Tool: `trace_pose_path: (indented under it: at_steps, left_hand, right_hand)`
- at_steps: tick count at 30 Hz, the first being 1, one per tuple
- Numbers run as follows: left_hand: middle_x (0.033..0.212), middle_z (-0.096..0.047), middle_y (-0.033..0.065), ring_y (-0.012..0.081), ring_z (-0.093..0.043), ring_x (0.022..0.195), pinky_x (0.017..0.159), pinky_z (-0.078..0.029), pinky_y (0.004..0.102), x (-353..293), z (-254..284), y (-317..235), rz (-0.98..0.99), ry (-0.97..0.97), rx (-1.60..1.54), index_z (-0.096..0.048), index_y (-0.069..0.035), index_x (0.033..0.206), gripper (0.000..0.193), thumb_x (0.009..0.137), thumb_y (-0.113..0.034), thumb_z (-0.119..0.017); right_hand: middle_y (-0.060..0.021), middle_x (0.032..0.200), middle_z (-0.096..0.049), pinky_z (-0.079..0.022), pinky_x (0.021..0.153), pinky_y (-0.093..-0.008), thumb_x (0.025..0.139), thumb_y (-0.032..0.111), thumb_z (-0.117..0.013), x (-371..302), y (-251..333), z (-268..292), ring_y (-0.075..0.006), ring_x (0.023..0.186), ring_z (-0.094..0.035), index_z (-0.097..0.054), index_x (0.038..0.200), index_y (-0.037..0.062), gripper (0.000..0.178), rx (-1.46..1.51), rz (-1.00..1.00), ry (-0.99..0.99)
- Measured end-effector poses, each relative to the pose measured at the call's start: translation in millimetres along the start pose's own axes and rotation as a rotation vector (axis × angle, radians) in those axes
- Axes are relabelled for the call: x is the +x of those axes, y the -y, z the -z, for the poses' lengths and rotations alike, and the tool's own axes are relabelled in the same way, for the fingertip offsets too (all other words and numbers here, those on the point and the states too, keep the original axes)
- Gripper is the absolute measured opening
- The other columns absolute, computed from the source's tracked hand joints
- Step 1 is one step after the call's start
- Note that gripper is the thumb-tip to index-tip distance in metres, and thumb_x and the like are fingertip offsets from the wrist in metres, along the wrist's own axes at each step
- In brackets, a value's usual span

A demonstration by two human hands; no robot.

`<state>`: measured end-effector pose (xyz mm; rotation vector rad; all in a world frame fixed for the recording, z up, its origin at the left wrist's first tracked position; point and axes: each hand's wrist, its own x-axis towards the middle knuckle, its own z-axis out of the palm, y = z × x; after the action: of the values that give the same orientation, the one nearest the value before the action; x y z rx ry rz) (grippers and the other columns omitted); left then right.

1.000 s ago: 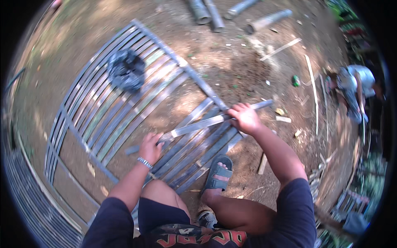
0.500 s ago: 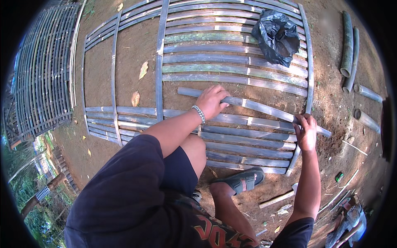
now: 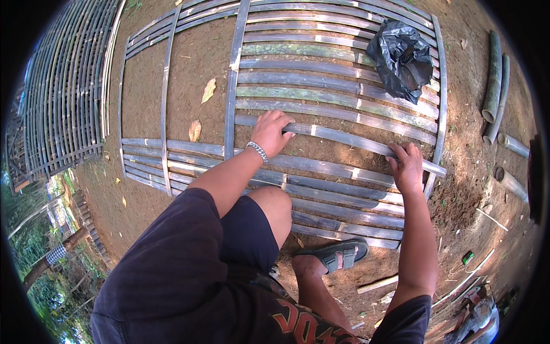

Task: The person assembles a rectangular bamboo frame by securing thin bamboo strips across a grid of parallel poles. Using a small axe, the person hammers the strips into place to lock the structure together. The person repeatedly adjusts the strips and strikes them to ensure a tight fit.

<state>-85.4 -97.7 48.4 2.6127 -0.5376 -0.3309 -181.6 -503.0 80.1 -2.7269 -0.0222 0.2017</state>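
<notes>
Bamboo strip, long, flat and grey with pale bands at its nodes, runs left to right beneath both hands, sloping toward its right end. The left hand, a silver chain bracelet at its wrist, is closed over the strip near its left end. The right hand grips it between thumb and bent fingers, a short length sticking out beyond. Between the hands, the strip's middle is uncovered.

The strip's left end is at a grey bamboo crosspiece; whether they touch is unclear. Grey and greenish bamboo slats lie on its far side, a crumpled black plastic bag resting on them. Grey bamboo slats with pale bands lie on its near side, beside a dark strapped sandal. Round grey-green bamboo tubes lie on brown soil, well apart to the right.
</notes>
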Motion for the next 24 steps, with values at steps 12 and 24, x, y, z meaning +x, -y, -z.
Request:
trace_pose_path:
  at_steps: [12, 24]
  left_hand:
    - [0.111, -0.068, 0.0095, 0.0326, -0.062, 0.109, 0.097, -0.048, 0.0453, -7, -2, 21, -0.027, -0.065, 0.077, -0.074, -0.010, 0.108, 0.036, 0.075, -0.019, -0.087]
    - [0.108, -0.069, 0.0105, 0.0330, -0.063, 0.105, 0.095, -0.049, 0.0441, -1, 5, 25, -0.066, -0.070, 0.084, -0.076, -0.008, 0.108, 0.036, 0.075, -0.014, -0.087]
  right_hand:
    - [-0.0027, 0.127, -0.062, -0.026, 0.123, -0.0529, 0.088, 0.034, -0.075, 15, 13, -43, -0.0269, 0.133, -0.048, -0.072, 0.123, 0.0289, 0.036, -0.056, -0.151, -0.003]
    - [-0.0039, 0.121, -0.060, -0.024, 0.124, -0.0517, 0.088, 0.029, -0.075, 14, 10, -57, -0.0290, 0.125, -0.050, -0.073, 0.126, 0.0278, 0.039, 0.048, -0.096, -0.072]
